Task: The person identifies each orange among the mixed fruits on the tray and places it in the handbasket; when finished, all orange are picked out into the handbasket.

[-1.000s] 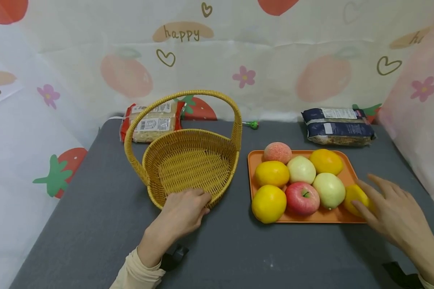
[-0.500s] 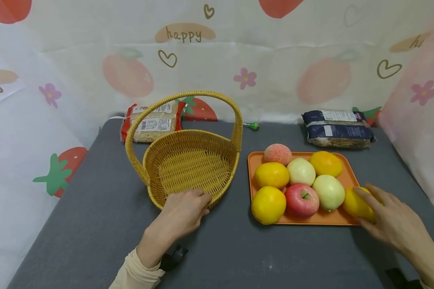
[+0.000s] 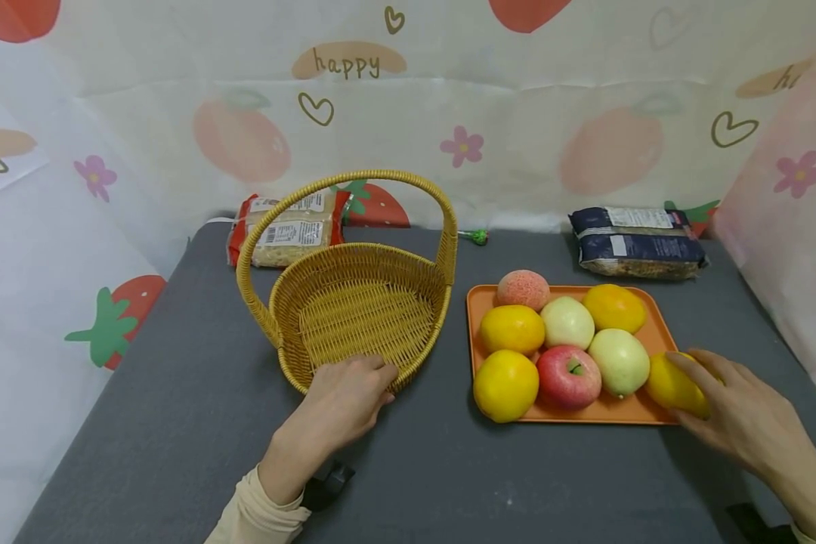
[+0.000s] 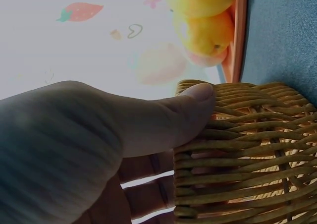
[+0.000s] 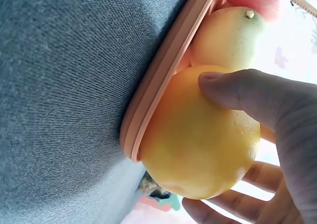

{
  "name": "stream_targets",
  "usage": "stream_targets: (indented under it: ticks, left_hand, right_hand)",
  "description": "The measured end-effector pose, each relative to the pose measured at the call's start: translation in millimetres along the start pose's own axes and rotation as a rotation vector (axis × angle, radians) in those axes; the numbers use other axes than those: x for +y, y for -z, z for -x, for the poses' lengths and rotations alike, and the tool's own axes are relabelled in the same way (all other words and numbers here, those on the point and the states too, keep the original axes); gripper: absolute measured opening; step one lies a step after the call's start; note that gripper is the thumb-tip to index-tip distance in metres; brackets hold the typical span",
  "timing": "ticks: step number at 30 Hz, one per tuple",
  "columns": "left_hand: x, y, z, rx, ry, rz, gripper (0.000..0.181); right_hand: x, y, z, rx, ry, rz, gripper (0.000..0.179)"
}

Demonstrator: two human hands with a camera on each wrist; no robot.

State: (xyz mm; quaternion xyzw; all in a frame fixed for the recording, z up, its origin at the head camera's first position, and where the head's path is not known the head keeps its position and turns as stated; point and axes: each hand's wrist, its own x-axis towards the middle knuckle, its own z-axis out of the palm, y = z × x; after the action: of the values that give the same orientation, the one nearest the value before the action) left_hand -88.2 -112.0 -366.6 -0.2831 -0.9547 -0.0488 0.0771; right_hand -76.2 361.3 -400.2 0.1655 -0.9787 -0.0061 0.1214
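Observation:
My left hand (image 3: 348, 400) grips the near rim of a woven, tan wicker basket (image 3: 367, 317) with a tall arched handle. In the left wrist view the thumb lies on the outside of the weave (image 4: 257, 149), the fingers behind the rim. At the right end of an orange tray (image 3: 625, 413), my right hand (image 3: 748, 412) holds a yellow citrus fruit (image 3: 672, 385). The right wrist view shows the thumb on one side of this fruit (image 5: 203, 140) and fingers round the other. It still sits against the tray's corner.
Sharing the tray are a red apple (image 3: 570, 376), pale green fruits (image 3: 619, 361), a peach (image 3: 523, 289) and more yellow fruits (image 3: 506, 385). Behind stand a dark blue packet (image 3: 639, 243) and a red-edged packet (image 3: 289, 234). A patterned cloth (image 3: 517, 113) hangs at the back.
My right hand has come down and left onto the yellow citrus fruit, its fingers closing round it. My left hand and the basket stay in place.

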Motion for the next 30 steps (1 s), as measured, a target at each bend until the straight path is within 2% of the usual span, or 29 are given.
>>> stream_targets:
  ticks: [7, 12, 15, 18, 20, 22, 25, 26, 30]
  left_hand:
    - [-0.4, -0.4, 0.9, -0.007, 0.006, 0.001, 0.02]
    - [-0.3, 1.0, 0.5, -0.027, 0.007, 0.001, 0.019]
    - [-0.3, 1.5, -0.3, -0.032, 0.004, 0.0, 0.019]
    - [-0.3, 1.5, -1.2, -0.028, -0.003, 0.003, 0.019]
    - [-0.3, 1.3, -1.6, -0.022, -0.008, 0.0, 0.019]
    - [-0.3, 1.2, -1.7, -0.018, -0.009, -0.002, 0.018]
    - [-0.3, 1.1, -1.3, -0.014, -0.008, -0.002, 0.018]
    - [-0.4, 1.2, -0.9, -0.014, -0.008, 0.0, 0.018]
    - [-1.0, 1.4, 0.6, -0.013, -0.005, 0.003, 0.018]
  right_hand:
    - [-1.9, 3.0, -2.0, -0.014, -0.009, 0.012, 0.08]
    - [-2.7, 13.5, -6.7, -0.01, 0.002, 0.035, 0.08]
    - [-1.9, 21.8, -11.5, 0.021, 0.016, 0.047, 0.078]
    - [-2.5, 31.6, -19.1, 0.065, 0.035, 0.054, 0.091]
    - [-6.1, 39.3, -26.1, 0.073, 0.042, 0.062, 0.092]
    - [-10.5, 45.5, -34.5, 0.099, 0.068, 0.054, 0.097]
    - [-21.2, 53.2, -48.5, 0.158, 0.126, 0.035, 0.092]
    - [-24.7, 55.0, -53.2, 0.189, 0.157, 0.025, 0.096]
    - [-43.8, 63.3, -74.1, 0.28, 0.269, -0.009, 0.086]
